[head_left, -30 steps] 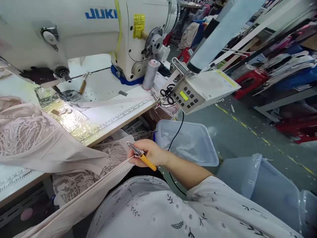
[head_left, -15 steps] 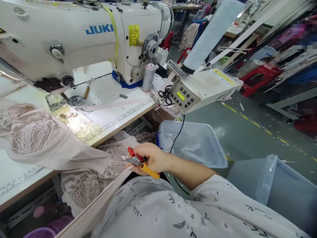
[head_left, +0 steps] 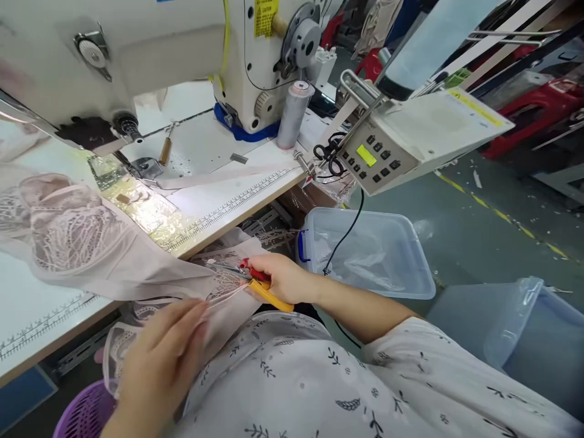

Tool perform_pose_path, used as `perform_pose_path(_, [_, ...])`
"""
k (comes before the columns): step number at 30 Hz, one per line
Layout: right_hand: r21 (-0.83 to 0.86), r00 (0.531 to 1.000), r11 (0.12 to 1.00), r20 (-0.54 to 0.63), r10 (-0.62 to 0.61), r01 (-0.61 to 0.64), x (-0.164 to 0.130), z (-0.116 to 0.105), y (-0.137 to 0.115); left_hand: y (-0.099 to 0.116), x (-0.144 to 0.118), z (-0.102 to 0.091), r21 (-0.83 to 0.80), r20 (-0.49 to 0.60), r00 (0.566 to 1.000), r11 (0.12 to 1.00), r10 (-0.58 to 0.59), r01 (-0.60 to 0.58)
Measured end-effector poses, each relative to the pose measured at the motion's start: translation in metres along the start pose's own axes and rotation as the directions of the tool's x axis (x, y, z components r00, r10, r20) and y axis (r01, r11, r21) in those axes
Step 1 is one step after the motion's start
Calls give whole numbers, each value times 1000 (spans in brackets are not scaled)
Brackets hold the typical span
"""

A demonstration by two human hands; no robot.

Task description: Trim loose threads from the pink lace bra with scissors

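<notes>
My right hand (head_left: pixel 285 278) grips small scissors (head_left: pixel 255 283) with one red and one yellow handle, their blades pointing left over the pale pink lace fabric (head_left: pixel 82 243). That fabric drapes from the sewing table (head_left: pixel 219 204) down into my lap. My left hand (head_left: pixel 159 359) is low in front, fingers pinching the fabric's edge strip just left of the scissor blades. A white sewing machine (head_left: pixel 159 55) stands on the table behind.
A grey thread cone (head_left: pixel 293 112) and a control box with a green display (head_left: pixel 392 152) sit at the table's right end. A clear plastic bin (head_left: pixel 365 252) is on the floor to the right, another translucent bin (head_left: pixel 515 331) beyond it. A purple basket (head_left: pixel 79 413) is under the table.
My left hand has come into view and taken the fabric edge. The scissors stay in my right hand, now against the strip; the view has tilted closer to the machine.
</notes>
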State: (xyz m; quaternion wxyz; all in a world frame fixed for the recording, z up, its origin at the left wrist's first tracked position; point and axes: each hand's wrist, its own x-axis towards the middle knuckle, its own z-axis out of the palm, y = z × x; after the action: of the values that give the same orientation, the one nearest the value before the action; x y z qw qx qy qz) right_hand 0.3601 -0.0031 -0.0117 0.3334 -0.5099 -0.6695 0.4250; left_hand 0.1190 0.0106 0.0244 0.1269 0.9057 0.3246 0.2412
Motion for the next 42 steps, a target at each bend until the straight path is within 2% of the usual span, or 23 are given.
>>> perform_pose_path(2, [26, 1000, 1000, 23, -3, 2, -1, -1, -2, 10, 21, 21, -27, 45, 996, 997, 74, -73])
perform_pose_path(5, [55, 998, 998, 55, -2, -1, 0, -2, -3, 14, 41, 38, -120, 94, 996, 993, 10, 2])
perform_pose_path(8, [82, 997, 996, 62, -49, 44, 3, -6, 1, 8, 46, 42, -262, 140, 984, 955, -107, 141])
perform_pose_path(10, [89, 989, 989, 78, -126, 119, 7, -12, 6, 3, 44, 41, -372, 164, 973, 904, -162, 213])
perform_pose_path(13, [-44, 966, 968, 85, -243, 247, 14, -23, 19, 0, 41, 39, -474, 148, 957, 831, -249, 290])
perform_pose_path(15, [-162, 954, 942, 104, -280, 294, 18, -29, 28, -1, 39, 38, -489, 111, 953, 820, -281, 299])
perform_pose_path(18, [-261, 949, 920, 197, -246, 293, 20, -31, 39, -1, 39, 37, -504, 51, 955, 818, -291, 276])
perform_pose_path(22, [-330, 950, 913, 272, -150, 239, 21, -28, 43, -2, 40, 37, -522, -2, 933, 796, -360, 306])
perform_pose_path(36, [-390, 971, 908, 229, -68, 155, 20, -21, 40, 1, 42, 39, -580, -39, 872, 721, -489, 379])
perform_pose_path(42, [-415, 976, 895, 200, -83, 162, 18, -14, 43, -1, 40, 37, -555, -25, 881, 740, -472, 380])
